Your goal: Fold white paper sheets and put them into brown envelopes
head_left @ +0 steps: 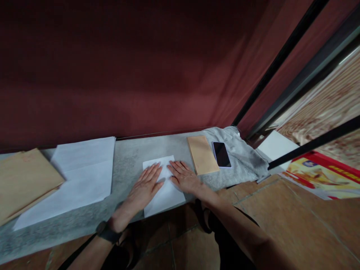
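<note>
A white sheet of paper [163,200] lies on the grey cloth-covered bench in front of me, and its near end reaches the bench's front edge. My left hand [146,184] rests flat on its left side, fingers stretched out and thumb apart. On the right side of the same sheet lies my right hand [184,177], also flat with fingers spread. Neither hand grips anything. Just right of my right hand is a stack of brown envelopes [203,154]. Whether the sheet is folded, I cannot tell.
A dark-screened phone [222,154] lies beyond the brown stack. To the left, larger brown envelopes [28,180] overlap a pile of big white sheets [87,172]. The grey cloth [129,161] bunches at the bench's right end. A red-yellow box [323,175] stands past a black pole [315,144].
</note>
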`<action>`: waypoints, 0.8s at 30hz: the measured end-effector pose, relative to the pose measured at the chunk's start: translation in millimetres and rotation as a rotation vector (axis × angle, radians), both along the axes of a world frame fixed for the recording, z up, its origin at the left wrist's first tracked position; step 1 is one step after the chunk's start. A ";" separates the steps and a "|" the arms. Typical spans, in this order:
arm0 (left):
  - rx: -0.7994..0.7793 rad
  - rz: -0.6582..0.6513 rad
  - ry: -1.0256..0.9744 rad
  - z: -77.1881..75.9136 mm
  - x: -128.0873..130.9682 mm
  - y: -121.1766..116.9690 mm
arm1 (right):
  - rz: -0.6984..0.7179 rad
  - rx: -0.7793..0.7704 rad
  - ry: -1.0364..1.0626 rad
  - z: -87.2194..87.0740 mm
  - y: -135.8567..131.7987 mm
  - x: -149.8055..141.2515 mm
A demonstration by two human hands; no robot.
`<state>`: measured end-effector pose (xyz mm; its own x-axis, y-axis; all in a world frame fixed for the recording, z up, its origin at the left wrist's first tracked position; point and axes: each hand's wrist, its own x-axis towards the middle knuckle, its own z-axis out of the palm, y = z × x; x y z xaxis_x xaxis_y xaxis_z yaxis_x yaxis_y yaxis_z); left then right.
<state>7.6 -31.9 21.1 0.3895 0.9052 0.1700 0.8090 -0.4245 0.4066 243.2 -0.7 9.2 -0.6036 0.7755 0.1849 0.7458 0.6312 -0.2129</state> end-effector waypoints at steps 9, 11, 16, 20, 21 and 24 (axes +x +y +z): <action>0.016 -0.158 0.167 -7.1 16.8 -19.7 | 0.005 -0.046 0.019 2.7 0.1 1.0; 0.014 -0.184 0.170 -6.8 16.4 -22.5 | 0.009 -0.052 0.017 3.0 0.6 1.5; -0.025 -0.269 0.209 -1.8 17.9 -36.2 | 0.025 -0.065 0.023 4.1 3.5 3.8; -0.052 -0.336 0.222 4.6 17.9 -46.8 | 0.051 -0.075 0.027 3.5 6.1 5.3; -0.056 -0.346 0.216 5.5 17.0 -48.0 | 0.054 -0.077 0.029 3.1 6.6 5.6; -0.070 -0.377 0.170 8.1 11.9 -47.1 | 0.062 -0.096 0.045 2.5 8.6 6.8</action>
